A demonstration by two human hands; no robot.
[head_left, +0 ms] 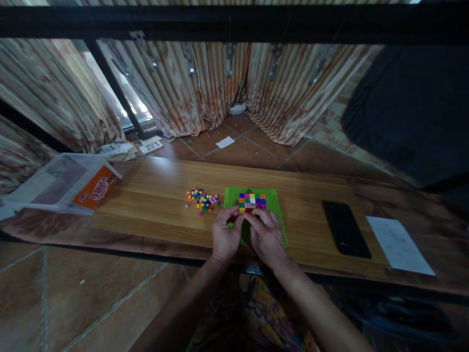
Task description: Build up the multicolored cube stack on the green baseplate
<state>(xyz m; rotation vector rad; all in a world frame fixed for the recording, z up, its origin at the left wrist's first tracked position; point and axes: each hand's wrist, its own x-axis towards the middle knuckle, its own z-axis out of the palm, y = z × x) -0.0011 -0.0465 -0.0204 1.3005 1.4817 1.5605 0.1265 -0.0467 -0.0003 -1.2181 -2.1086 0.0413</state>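
Observation:
A green studded baseplate lies on the wooden board, with a patch of small multicoloured building bricks set in rows on it. My left hand is over the plate's lower left, thumb and index finger closed together at the near left edge of the patch. From the other side my right hand meets it, fingers bent and tips gathered at the same spot. What the fingertips hold is too small and partly hidden to make out. Left of the plate lies a loose pile of coloured bricks.
The wooden board spans a low table. A clear plastic box with an orange label stands at its left end. On the right are a black phone and a white sheet of paper. Curtains hang behind.

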